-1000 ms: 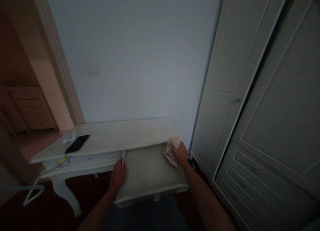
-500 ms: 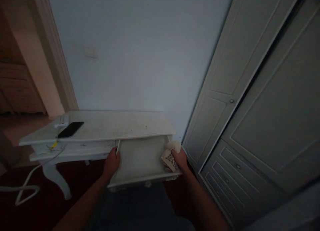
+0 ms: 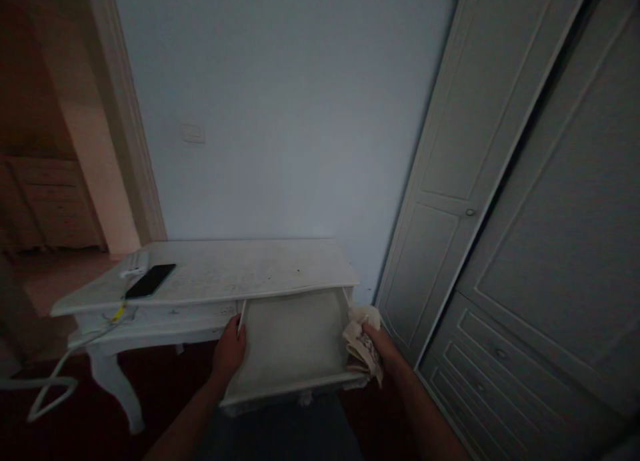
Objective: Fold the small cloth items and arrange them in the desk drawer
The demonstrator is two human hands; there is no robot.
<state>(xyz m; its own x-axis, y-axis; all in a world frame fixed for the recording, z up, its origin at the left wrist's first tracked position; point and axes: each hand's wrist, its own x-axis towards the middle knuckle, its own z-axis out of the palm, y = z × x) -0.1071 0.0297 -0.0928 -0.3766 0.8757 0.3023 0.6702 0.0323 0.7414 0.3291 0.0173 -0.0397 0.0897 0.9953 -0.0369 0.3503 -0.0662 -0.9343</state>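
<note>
A white drawer (image 3: 295, 338) is pulled out from the right half of a white dressing table (image 3: 250, 264); its inside shows a bare bottom. My left hand (image 3: 231, 348) grips the drawer's left side wall near the table, the fingers partly hidden behind it. At the drawer's right side, my right hand (image 3: 377, 341) is closed on a crumpled beige cloth (image 3: 361, 344) with a dark pattern. The cloth hangs over the right wall, part of it inside the drawer and a corner dangling outside.
A black phone (image 3: 151, 281) lies on the tabletop's left end beside a small white box (image 3: 135, 264). A white cable (image 3: 55, 381) trails down on the left. Close on the right stands a tall wardrobe (image 3: 440, 234); behind the table is a pale wall (image 3: 295, 114) with a switch (image 3: 193, 133).
My right hand has shifted the cloth outward on the right side wall, and a corner now dangles outside. My left hand keeps its hold. The view has tilted up slightly.
</note>
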